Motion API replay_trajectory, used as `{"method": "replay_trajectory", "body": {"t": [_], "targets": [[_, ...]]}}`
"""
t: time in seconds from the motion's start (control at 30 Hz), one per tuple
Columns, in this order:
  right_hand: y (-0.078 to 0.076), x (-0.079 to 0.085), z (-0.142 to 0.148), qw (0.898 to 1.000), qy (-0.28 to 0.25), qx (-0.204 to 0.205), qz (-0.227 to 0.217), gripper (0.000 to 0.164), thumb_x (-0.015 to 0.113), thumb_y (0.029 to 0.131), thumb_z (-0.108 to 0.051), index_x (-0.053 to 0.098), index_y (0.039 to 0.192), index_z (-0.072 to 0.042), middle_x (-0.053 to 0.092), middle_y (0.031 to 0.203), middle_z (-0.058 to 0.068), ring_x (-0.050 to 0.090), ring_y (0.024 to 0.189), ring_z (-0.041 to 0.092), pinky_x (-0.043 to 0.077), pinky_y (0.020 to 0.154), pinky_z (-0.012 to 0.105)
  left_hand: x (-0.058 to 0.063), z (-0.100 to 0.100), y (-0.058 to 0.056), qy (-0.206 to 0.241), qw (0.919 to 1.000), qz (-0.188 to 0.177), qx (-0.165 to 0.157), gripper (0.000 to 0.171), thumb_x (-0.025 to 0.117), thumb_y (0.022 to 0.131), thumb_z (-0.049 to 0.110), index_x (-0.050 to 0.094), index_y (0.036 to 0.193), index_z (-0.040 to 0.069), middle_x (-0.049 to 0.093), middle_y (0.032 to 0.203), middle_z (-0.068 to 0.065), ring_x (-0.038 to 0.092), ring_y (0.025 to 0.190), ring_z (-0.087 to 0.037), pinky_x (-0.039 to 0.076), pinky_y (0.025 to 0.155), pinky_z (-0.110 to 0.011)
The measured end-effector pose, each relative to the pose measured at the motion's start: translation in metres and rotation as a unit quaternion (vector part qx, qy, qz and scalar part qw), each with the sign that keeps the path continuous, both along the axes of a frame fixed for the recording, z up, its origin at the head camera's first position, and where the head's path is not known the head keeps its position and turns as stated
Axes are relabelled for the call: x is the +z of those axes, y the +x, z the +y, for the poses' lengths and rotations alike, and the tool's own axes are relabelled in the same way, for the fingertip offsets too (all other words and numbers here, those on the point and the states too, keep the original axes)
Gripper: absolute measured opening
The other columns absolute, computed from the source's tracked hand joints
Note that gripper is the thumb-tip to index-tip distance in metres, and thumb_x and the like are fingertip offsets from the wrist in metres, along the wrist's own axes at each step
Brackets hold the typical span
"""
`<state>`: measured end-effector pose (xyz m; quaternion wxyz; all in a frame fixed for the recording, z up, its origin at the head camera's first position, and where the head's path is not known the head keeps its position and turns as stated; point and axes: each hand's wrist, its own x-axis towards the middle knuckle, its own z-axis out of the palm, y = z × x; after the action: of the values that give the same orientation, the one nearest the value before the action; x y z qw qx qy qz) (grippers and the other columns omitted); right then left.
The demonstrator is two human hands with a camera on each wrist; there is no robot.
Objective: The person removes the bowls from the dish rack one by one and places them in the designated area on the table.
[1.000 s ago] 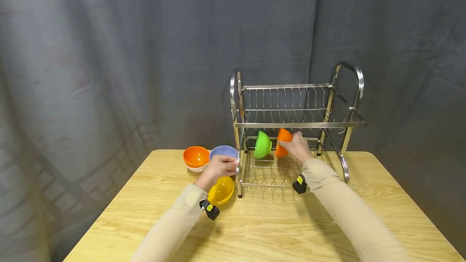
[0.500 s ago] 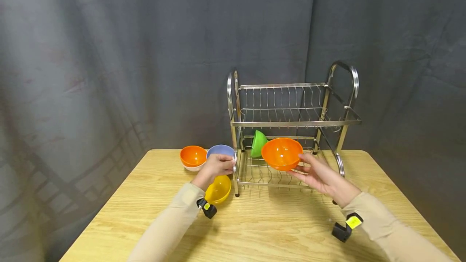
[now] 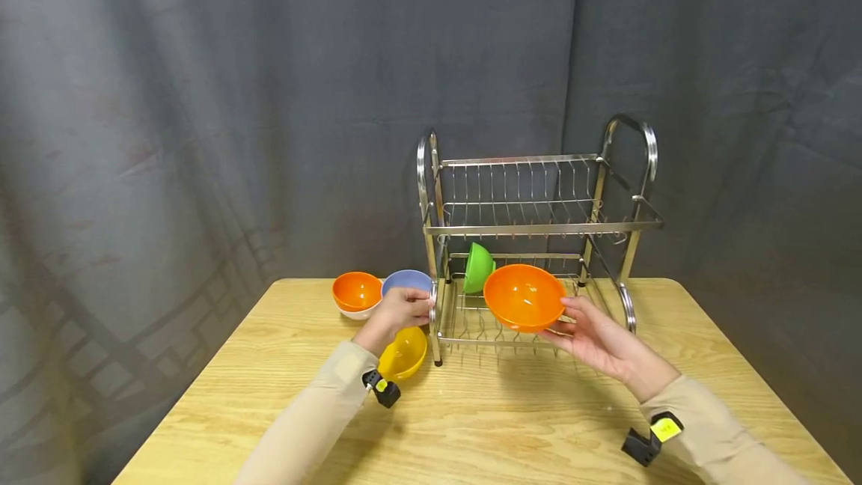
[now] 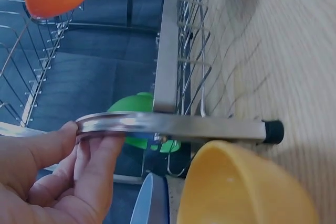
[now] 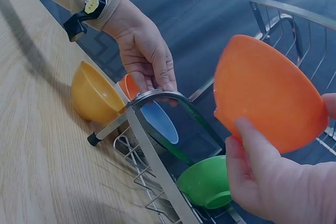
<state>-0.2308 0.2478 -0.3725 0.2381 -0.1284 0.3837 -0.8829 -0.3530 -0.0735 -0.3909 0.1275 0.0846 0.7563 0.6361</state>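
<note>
In front of the lower tier of a metal dish rack (image 3: pixel 544 229), my right hand (image 3: pixel 602 339) holds an orange bowl (image 3: pixel 525 296) by its right side, thumb at the rim and fingers beneath. The bowl is in the air, its inside tilted toward the head camera. My left hand (image 3: pixel 397 313) grips the curved metal bar at the rack's left end, thumb and fingers around it in the left wrist view. A green bowl (image 3: pixel 479 268) stands on its side in the lower tier, left of the orange one.
Left of the rack, a second orange bowl (image 3: pixel 357 290) sits in a white bowl (image 3: pixel 358 313). Beside them are a blue bowl (image 3: pixel 407 280) and a yellow bowl (image 3: pixel 404 354), both partly behind my left hand. A grey curtain (image 3: pixel 337 96) hangs behind the wooden table (image 3: pixel 471 425).
My right hand has taken the orange bowl out of the lower tier toward me and turned its inside to face the head camera. The left hand keeps its grip on the rack.
</note>
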Motion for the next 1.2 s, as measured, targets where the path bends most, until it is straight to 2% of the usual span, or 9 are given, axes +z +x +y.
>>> {"method": "replay_trajectory", "body": {"t": [0.2,0.37,0.43,0.53,0.7,0.8,1.03,1.13,1.2], "targets": [[0.0,0.002,-0.004,0.999,0.044,0.002,0.015,0.027,0.033,0.104,-0.011,0.028,0.13,-0.011,0.037,0.127,0.019,0.056,0.115,0.026,0.042,0.107,0.038,-0.001,0.007,0.013,0.03,0.9974,0.038,0.053,0.029,0.059,0.092,-0.003,0.052,0.118,-0.012,0.06,0.101,-0.016,0.06,0.081,-0.015,0.058,0.086,-0.04],[0.0,0.002,-0.003,0.999,0.028,0.024,0.014,0.025,0.03,0.104,-0.011,0.038,0.128,-0.01,0.039,0.126,0.02,0.057,0.116,0.028,0.041,0.108,0.038,0.014,0.017,0.035,0.131,0.972,0.153,0.12,0.026,0.052,0.091,-0.005,0.047,0.116,-0.011,0.058,0.098,-0.015,0.06,0.082,-0.013,0.058,0.076,-0.028],[-0.001,0.003,-0.003,0.999,0.018,0.034,0.016,0.026,0.029,0.105,-0.011,0.043,0.127,-0.01,0.04,0.126,0.02,0.057,0.117,0.029,0.041,0.108,0.038,0.023,0.021,0.044,0.171,0.9722,0.142,0.075,0.024,0.046,0.095,-0.002,0.047,0.117,-0.012,0.061,0.096,-0.014,0.062,0.081,-0.013,0.057,0.077,-0.027],[-0.002,0.004,-0.003,0.999,0.01,0.044,0.016,0.028,0.028,0.105,-0.012,0.048,0.125,-0.01,0.042,0.126,0.021,0.057,0.118,0.03,0.041,0.108,0.038,0.034,0.025,0.052,0.203,0.9774,0.017,-0.056,0.036,0.041,0.101,0.011,0.045,0.128,-0.012,0.063,0.113,-0.021,0.066,0.098,-0.024,0.053,0.096,-0.036],[-0.001,0.007,-0.004,0.998,0.016,0.052,0.004,0.027,0.031,0.104,-0.011,0.049,0.123,-0.009,0.045,0.126,0.022,0.057,0.118,0.031,0.039,0.109,0.039,0.034,0.032,0.055,0.203,0.9274,-0.192,-0.249,0.057,0.032,0.106,0.031,0.026,0.146,-0.008,0.032,0.149,-0.032,0.034,0.138,-0.043,0.029,0.117,-0.046],[-0.001,0.008,-0.006,0.998,0.026,0.058,0.001,0.026,0.031,0.104,-0.01,0.049,0.124,-0.009,0.045,0.126,0.021,0.057,0.118,0.03,0.037,0.11,0.04,0.028,0.035,0.052,0.208,0.9138,-0.218,-0.272,0.055,0.031,0.106,0.032,0.028,0.146,-0.005,0.039,0.146,-0.027,0.037,0.137,-0.041,0.029,0.117,-0.046],[-0.002,0.008,-0.008,0.996,0.033,0.079,0.005,0.032,0.024,0.106,-0.013,0.049,0.126,-0.01,0.046,0.126,0.019,0.058,0.118,0.029,0.032,0.111,0.041,0.023,0.037,0.049,0.221,0.9153,-0.214,-0.26,0.047,0.037,0.106,0.027,0.037,0.142,-0.002,0.059,0.119,-0.012,0.057,0.115,-0.027,0.032,0.115,-0.047],[0.003,0.017,-0.007,0.989,0.124,0.067,0.049,0.034,0.025,0.107,-0.022,0.039,0.135,-0.009,0.05,0.128,0.018,0.058,0.119,0.032,0.037,0.109,0.046,0.023,0.036,0.048,0.227,0.9109,-0.217,-0.267,0.047,0.036,0.106,0.027,0.035,0.142,-0.003,0.059,0.119,-0.012,0.057,0.115,-0.026,0.03,0.116,-0.046],[0.01,0.029,-0.004,0.963,0.241,0.04,0.112,0.045,0.026,0.107,-0.03,0.029,0.145,-0.004,0.051,0.131,0.024,0.056,0.122,0.034,0.042,0.106,0.051,0.023,0.035,0.047,0.232,0.9075,-0.22,-0.273,0.049,0.034,0.106,0.028,0.034,0.143,-0.003,0.059,0.12,-0.012,0.056,0.115,-0.025,0.029,0.117,-0.046]]}}
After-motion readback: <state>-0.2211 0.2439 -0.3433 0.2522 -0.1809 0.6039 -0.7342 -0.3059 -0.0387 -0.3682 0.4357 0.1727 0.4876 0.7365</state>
